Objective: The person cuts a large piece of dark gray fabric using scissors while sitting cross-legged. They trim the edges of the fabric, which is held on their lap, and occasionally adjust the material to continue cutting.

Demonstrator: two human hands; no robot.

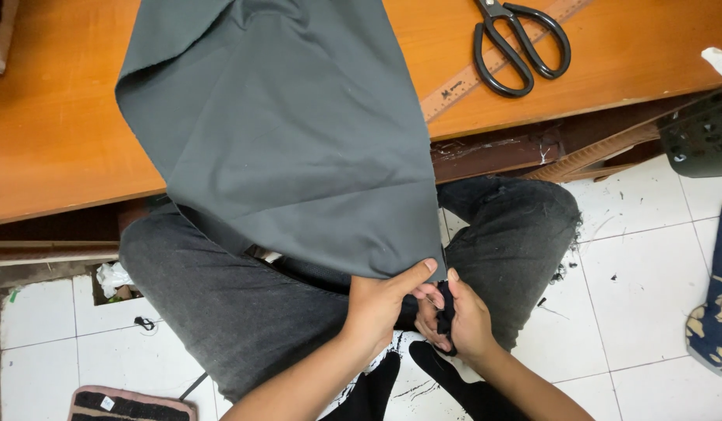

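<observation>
the grey fabric runs from the wooden table down to its lower corner. left hand pinches that corner; right hand, just beside, grips a dark cloth piece.

An orange wooden table stands over a scuffed white tiled floor, evenly lit.

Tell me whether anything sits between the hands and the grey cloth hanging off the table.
Nothing visible does. The left hand already pinches the lower corner of the grey cloth, and the right hand grips a dark edge right beside it. The scissors and ruler lie apart on the wooden table.
</observation>
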